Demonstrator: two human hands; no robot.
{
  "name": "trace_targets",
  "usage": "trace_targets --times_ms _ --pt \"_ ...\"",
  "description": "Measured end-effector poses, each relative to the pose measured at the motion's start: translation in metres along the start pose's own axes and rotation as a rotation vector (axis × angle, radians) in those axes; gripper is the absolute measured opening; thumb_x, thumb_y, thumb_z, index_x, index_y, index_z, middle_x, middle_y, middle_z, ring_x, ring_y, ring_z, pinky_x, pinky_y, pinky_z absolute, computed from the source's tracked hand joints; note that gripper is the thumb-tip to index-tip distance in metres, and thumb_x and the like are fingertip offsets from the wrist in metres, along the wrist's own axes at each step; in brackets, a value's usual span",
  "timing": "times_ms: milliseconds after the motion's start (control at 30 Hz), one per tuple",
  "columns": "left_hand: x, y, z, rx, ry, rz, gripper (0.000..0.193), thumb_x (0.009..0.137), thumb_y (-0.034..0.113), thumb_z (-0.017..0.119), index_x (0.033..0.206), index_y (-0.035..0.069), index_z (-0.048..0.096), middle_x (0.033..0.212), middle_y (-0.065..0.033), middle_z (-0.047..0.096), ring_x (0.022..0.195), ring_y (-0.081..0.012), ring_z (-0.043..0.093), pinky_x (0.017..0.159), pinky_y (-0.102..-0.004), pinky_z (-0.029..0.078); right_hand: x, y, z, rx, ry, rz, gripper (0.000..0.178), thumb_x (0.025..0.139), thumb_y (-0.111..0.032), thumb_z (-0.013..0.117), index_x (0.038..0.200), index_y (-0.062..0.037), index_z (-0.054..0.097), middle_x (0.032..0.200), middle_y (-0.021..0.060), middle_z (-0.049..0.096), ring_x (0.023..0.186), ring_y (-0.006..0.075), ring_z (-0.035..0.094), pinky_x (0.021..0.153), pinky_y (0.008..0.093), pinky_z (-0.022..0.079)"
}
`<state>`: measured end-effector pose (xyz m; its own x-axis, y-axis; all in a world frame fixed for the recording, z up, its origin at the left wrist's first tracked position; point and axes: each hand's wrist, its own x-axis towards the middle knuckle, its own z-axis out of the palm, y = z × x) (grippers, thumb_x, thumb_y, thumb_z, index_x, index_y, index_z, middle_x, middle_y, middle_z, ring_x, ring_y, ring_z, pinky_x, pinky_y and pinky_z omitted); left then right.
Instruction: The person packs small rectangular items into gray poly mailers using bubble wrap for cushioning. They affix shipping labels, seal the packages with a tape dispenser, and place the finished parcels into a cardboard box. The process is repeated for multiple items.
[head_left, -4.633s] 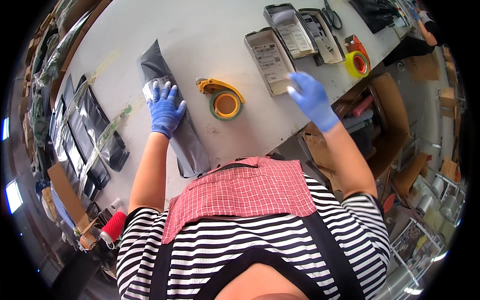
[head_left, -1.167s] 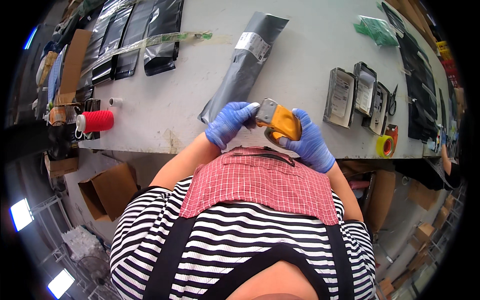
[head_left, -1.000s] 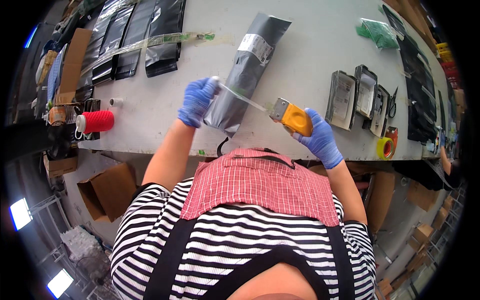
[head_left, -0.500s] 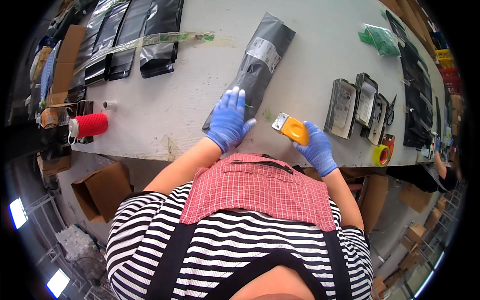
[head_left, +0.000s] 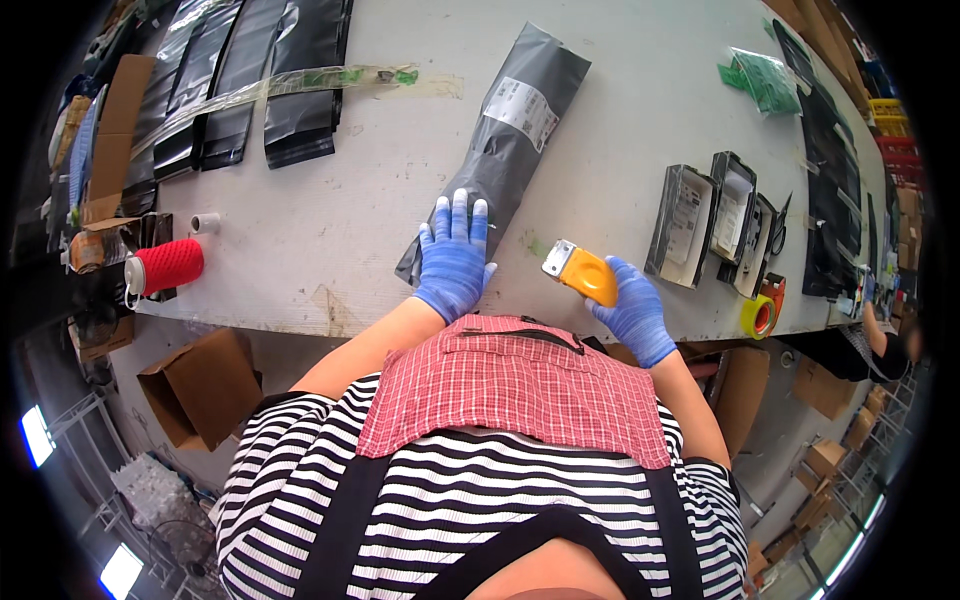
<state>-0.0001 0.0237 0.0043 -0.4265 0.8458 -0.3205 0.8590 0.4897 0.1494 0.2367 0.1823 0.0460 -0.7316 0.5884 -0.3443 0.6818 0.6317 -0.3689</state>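
My left hand (head_left: 455,258), in a blue glove with white fingertips, lies flat with fingers spread on the near end of a long grey plastic mailer bag (head_left: 500,150). The bag runs away from me, slightly to the right, and bears a white label (head_left: 522,113). My right hand (head_left: 635,312), gloved alike, is closed round an orange-yellow hand tool (head_left: 590,277) with a squarish metal head. Its head points left toward the bag and is apart from it. I cannot make out what kind of tool it is.
Black plastic bags (head_left: 305,90) lie under a clear tape strip at the far left. A red bottle (head_left: 165,267) lies near the left edge. To the right are narrow open boxes (head_left: 685,225), scissors (head_left: 780,225), a yellow tape roll (head_left: 760,315) and a green packet (head_left: 765,82).
My left hand has turned more upright on the bag, its fingers spread wider. My right hand and the tool have shifted slightly down, still away from the bag.
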Motion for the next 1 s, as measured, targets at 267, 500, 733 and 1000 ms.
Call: trace_targets --times_ms 267,500,733,1000 --pt "0.001 -0.003 -0.005 -0.053 -0.007 -0.016 0.102 0.079 0.041 0.075 0.155 0.005 0.017 0.159 -0.0246 0.014 0.146 -0.0427 0.02 0.113 -0.0566 0.029 0.0 0.0 0.0 0.005 -0.012 -0.003 0.072 0.072 -0.03 0.083 0.129 -0.0003 0.051 0.115 0.0218 0.061 0.106 0.0372 0.061 0.092 0.0421 0.051" --pt "0.011 -0.037 -0.01 -0.575 0.054 -0.112 0.104 0.074 0.015 0.076 0.155 0.003 0.012 0.144 -0.0263 0.04 0.129 -0.041 0.045 0.105 -0.0426 0.042 0.01 -0.013 0.002 0.052 0.014 -0.049 0.07 0.073 -0.031 0.082 0.128 0.0005 0.052 0.114 0.0214 0.062 0.104 0.0373 0.062 0.09 0.0421 0.051" --pt "0.03 -0.151 -0.036 -0.45 0.217 -0.117 0.107 0.077 0.035 0.079 0.152 -0.005 0.014 0.134 -0.0256 0.054 0.12 -0.0397 0.056 0.102 -0.046 0.045 0.083 -0.116 -0.003 0.232 0.097 -0.178 0.066 0.076 -0.033 0.078 0.13 -0.0044 0.052 0.114 0.0207 0.063 0.103 0.0367 0.063 0.088 0.0425 0.052" --pt "0.017 -0.079 -0.004 -0.007 0.222 -0.248 0.107 0.075 0.052 0.076 0.153 0.005 0.021 0.152 -0.0197 0.031 0.138 -0.0351 0.036 0.106 -0.0528 0.036 0.079 -0.096 0.0 0.067 -0.011 -0.245 0.07 0.078 -0.033 0.077 0.137 -0.0096 0.047 0.109 0.0189 0.063 0.1 0.0355 0.063 0.086 0.0437 0.053"
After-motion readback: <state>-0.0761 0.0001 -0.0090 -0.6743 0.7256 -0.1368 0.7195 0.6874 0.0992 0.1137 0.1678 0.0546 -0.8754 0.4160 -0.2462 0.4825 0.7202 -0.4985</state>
